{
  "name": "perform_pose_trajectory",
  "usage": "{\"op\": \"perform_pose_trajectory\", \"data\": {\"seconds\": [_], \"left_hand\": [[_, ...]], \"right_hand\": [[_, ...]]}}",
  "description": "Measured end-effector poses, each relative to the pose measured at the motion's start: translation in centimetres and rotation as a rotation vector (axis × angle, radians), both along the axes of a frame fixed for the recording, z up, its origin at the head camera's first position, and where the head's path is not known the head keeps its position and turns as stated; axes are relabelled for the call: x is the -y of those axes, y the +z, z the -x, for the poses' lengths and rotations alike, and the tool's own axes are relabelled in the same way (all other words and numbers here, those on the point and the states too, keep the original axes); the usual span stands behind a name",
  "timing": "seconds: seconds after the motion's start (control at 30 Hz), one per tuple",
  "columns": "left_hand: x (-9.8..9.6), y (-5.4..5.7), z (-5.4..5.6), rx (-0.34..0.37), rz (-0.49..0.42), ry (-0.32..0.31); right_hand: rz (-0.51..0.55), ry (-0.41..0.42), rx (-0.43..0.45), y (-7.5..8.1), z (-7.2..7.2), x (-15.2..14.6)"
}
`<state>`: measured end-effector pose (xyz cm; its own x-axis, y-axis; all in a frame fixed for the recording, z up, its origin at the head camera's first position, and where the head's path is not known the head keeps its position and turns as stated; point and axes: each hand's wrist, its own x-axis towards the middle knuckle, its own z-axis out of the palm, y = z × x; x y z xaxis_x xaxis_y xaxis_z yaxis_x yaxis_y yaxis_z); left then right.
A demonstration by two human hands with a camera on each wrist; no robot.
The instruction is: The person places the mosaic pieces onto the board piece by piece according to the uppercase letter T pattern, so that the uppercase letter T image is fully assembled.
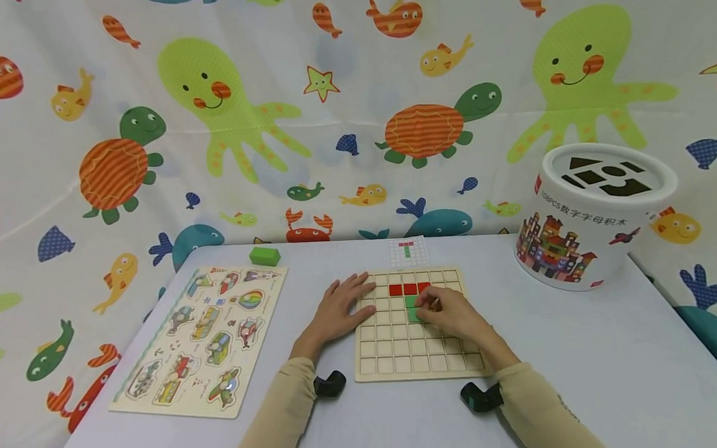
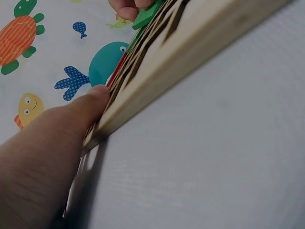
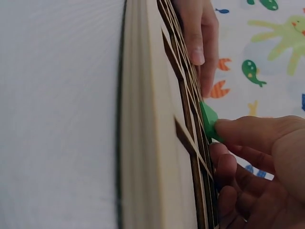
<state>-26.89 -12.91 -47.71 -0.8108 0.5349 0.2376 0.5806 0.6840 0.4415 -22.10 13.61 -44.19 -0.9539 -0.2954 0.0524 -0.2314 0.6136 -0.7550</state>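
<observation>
A wooden grid board lies on the table. Three red tiles sit in a row near its top, with a green tile just below the middle one. My right hand pinches another green tile between thumb and fingers, tilted at the cell beneath that green one. Fingers spread, my left hand rests on the board's left side; its thumb touches the frame. Beyond the board lies a small printed grid card with a red and green T shape.
To the left is a wooden picture puzzle board, with a green block near its far corner. A white bucket with a shape-cut lid stands at the right. A sea-animal cloth hangs behind the table.
</observation>
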Motion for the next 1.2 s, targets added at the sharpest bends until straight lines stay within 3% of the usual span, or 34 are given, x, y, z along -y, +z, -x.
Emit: {"op": "perform_pose_trajectory", "data": {"seconds": [0.7,0.97,1.2], "left_hand": [[-0.1,0.3,-0.1,0.006,-0.007,-0.002],[-0.1,0.3,-0.1,0.0,-0.002,0.001],[0.0,0.2,0.0,0.008,0.014,0.007]], "right_hand": [[-0.005,0.017,0.018,0.1,-0.2,0.1],[0.008,0.064,0.022,0.4,-0.2,-0.7],[-0.012,0.04,0.025,0.8,-0.1,-1.8]]}}
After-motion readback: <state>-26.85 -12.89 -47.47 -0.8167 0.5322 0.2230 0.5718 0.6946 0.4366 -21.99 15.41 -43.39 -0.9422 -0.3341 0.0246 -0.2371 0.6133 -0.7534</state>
